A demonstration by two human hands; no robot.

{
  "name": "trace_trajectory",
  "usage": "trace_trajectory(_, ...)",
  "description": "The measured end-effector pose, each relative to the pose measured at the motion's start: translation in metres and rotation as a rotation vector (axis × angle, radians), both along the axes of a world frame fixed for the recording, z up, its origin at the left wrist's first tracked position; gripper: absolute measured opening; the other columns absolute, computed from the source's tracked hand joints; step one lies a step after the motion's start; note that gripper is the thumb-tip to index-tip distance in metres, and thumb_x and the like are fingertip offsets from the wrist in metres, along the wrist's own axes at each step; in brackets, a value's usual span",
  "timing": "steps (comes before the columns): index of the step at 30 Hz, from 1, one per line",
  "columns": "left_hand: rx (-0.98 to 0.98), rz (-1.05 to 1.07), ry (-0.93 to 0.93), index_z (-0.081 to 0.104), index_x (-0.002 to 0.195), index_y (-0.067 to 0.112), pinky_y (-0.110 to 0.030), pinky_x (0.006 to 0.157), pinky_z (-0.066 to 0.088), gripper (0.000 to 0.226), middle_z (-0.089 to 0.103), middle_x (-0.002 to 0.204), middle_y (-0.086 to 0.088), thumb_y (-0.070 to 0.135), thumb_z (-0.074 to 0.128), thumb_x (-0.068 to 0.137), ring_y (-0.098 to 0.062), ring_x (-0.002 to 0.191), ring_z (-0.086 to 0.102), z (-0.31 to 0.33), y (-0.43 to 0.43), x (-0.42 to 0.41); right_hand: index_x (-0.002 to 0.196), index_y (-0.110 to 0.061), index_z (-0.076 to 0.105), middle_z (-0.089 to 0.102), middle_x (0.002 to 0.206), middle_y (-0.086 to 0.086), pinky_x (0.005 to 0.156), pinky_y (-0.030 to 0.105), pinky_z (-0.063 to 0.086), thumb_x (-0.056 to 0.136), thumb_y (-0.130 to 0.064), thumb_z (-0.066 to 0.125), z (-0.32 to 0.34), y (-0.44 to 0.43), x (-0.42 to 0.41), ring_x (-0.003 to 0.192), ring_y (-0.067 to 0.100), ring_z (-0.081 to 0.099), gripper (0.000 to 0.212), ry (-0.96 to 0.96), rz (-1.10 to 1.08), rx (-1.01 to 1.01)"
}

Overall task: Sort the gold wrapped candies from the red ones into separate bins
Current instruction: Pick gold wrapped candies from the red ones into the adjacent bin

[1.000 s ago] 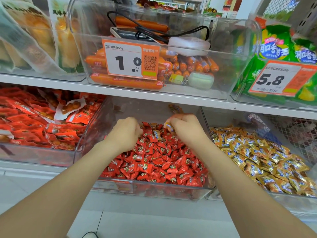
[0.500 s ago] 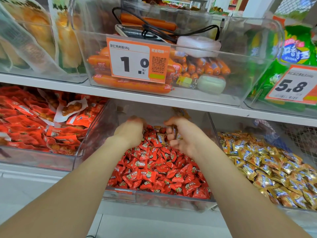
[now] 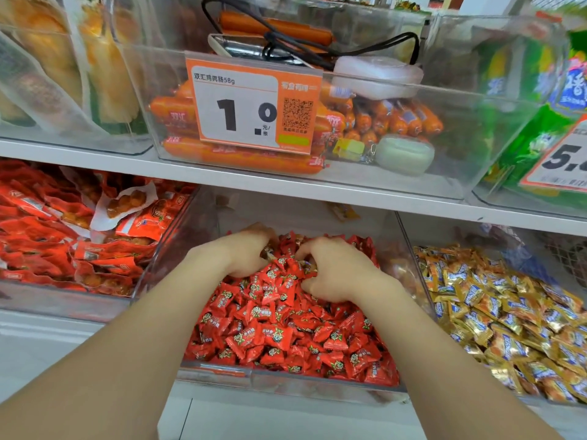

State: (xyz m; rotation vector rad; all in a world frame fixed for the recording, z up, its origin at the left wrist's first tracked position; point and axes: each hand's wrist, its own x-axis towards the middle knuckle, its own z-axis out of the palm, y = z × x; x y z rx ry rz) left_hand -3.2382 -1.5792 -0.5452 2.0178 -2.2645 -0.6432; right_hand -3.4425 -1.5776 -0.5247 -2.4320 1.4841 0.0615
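A clear bin (image 3: pixel 222 374) on the lower shelf is heaped with red wrapped candies (image 3: pixel 273 331). Both of my hands are dug into the back of this heap. My left hand (image 3: pixel 244 254) is curled, knuckles up, and a gold wrapper (image 3: pixel 268 250) peeks out at its fingertips. My right hand (image 3: pixel 340 274) curls its fingers and thumb round a clump of candies at the top of the heap. To the right, another clear bin (image 3: pixel 409 249) holds a heap of gold wrapped candies (image 3: pixel 495 312).
A bin of red snack packets (image 3: pixel 63 242) stands to the left. The upper shelf (image 3: pixel 286 185) hangs low over the bins and carries a bin of orange sausages (image 3: pixel 397 119) with a 1.0 price tag (image 3: pixel 251 103), plus green bags (image 3: pixel 540 138) at the right.
The view has moved closer to the shelf. Both hands have sunk deeper into the red heap; the right hand, earlier lifted with a candy at its fingertips, now grips into the pile.
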Motion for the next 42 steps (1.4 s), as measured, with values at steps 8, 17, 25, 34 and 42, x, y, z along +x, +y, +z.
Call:
trace_trajectory(8, -0.088, 0.002, -0.005, 0.064, 0.133, 0.019, -0.035, 0.100, 0.049, 0.034, 0.059, 0.137, -0.006, 0.017, 0.062, 0.099, -0.026, 0.120, 0.058, -0.007, -0.003, -0.006, 0.133, -0.033, 0.065, 0.069, 0.132, 0.004, 0.097, 0.048, 0.056, 0.092, -0.039, 0.075, -0.013, 0.003, 0.002, 0.125, 0.034, 0.062, 0.042, -0.003, -0.028, -0.115)
trace_trajectory(17, -0.123, 0.080, 0.035, 0.064, 0.075, 0.023, -0.034, 0.073, 0.049, 0.025, 0.067, 0.087, -0.004, 0.029, 0.065, 0.100, -0.027, 0.083, 0.063, -0.010, 0.005, 0.009, 0.111, -0.027, 0.074, 0.072, 0.107, 0.001, 0.075, 0.025, 0.047, 0.094, -0.028, 0.073, 0.010, 0.007, -0.009, 0.090, 0.016, 0.064, 0.017, -0.305, -0.140, 0.147)
trace_trajectory(25, -0.081, 0.127, 0.175, 0.078, 0.099, 0.024, -0.030, 0.089, 0.052, 0.020, 0.073, 0.105, 0.004, 0.044, 0.072, 0.096, -0.016, 0.098, 0.066, 0.011, 0.026, 0.011, 0.106, -0.020, 0.075, 0.047, 0.071, 0.004, 0.042, 0.021, 0.024, 0.094, -0.010, 0.067, 0.028, 0.025, -0.024, 0.042, 0.009, 0.030, 0.018, -0.769, -0.436, 0.468)
trace_trajectory(34, -0.154, 0.191, 0.267, 0.072, 0.079, 0.027, -0.025, 0.063, 0.046, 0.043, 0.071, 0.084, 0.005, 0.062, 0.092, 0.064, -0.013, 0.076, 0.068, 0.042, 0.064, 0.009, 0.107, -0.002, 0.064, 0.052, 0.073, 0.009, 0.040, 0.024, 0.038, 0.109, -0.017, 0.050, 0.031, 0.034, -0.029, 0.048, 0.015, 0.048, 0.021, -0.896, -0.450, 0.535)
trace_trajectory(42, -0.281, 0.267, 0.270, 0.057, 0.073, 0.012, -0.031, 0.062, 0.044, 0.051, 0.064, 0.063, 0.000, 0.054, 0.054, 0.103, -0.019, 0.069, 0.064, 0.048, 0.076, 0.002, 0.095, -0.013, 0.078, 0.061, 0.066, 0.003, 0.051, 0.029, 0.046, 0.101, -0.022, 0.059, 0.027, 0.028, -0.019, 0.055, 0.019, 0.054, 0.022, -0.673, -0.412, 0.163)
